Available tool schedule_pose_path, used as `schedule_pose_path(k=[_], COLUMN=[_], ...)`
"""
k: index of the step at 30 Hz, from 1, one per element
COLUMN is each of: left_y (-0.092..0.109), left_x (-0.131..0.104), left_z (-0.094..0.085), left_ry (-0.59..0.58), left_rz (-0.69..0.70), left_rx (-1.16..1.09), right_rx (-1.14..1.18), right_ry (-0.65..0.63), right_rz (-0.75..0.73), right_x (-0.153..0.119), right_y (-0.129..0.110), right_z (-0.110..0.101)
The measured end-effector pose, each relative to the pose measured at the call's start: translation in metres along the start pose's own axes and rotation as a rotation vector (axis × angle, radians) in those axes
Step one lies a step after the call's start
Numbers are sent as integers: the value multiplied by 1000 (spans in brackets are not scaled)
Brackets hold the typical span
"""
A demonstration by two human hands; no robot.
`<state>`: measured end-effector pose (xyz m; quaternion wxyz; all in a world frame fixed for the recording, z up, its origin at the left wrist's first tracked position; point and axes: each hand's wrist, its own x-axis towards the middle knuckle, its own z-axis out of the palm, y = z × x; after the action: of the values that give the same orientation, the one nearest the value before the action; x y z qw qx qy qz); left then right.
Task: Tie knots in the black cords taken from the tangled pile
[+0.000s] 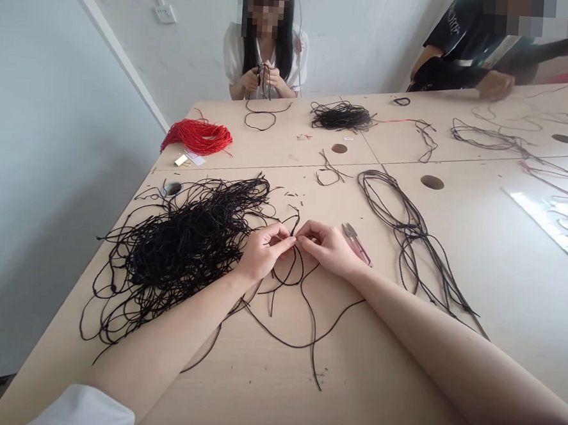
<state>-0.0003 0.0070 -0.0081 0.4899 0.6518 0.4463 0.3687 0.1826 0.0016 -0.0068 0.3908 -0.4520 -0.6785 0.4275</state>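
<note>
Both bare forearms are entering from the lower corners and are converging over the pale wood-toned tabletop [373, 397]. The left hand [265, 253] is reaching forward and right, knuckles up, its thumb and index finger pinching a thin black cord [293, 224]. The right hand [327, 246] is mirroring this pose, its thumb and index finger pinching the same cord just beside the left fingertips. The cord is standing up slightly between the two hands, and black strands are looping below onto the tabletop; their exact number is not discernible.

Item count:
- One large tangled heap of knotted black cord [180, 244] is lying beside the left forearm.
- One long looped hank of black cord [411, 228] is lying beyond the right forearm.
- One pair of thread snips with pink handles [358, 244] is lying just beside the right hand.
- One bundle of bright red cord [199, 137] is resting near the far left edge.
- One compact bundle of black cord [342, 116] is resting farther back.
- Four round holes are showing in the tabletop, the left one partly overlaid by strands.
- One person in a white short-sleeved top [231, 52] is sitting opposite, both hands holding black cord
</note>
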Motion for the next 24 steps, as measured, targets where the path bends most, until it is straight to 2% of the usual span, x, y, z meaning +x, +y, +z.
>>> schedule_pose_path(k=[4,10,16,22,24], left_y=[-3,-4,-3,-2,-1], left_x=[1,2,2,1,0], left_z=[2,4,2,1,2], left_ry=[96,128,185,182,176], left_rz=[10,-22,-52,-5,13], left_rx=[-22,-66,-117,11,68], right_rx=[24,60,-6,-146,-197], right_ry=[18,35,34,281,310], right_rz=[38,36,4,-131,-192], right_x=[0,0,-1,-5,-7], right_y=[1,4,1,-3,-2], right_z=[0,0,1,6,7])
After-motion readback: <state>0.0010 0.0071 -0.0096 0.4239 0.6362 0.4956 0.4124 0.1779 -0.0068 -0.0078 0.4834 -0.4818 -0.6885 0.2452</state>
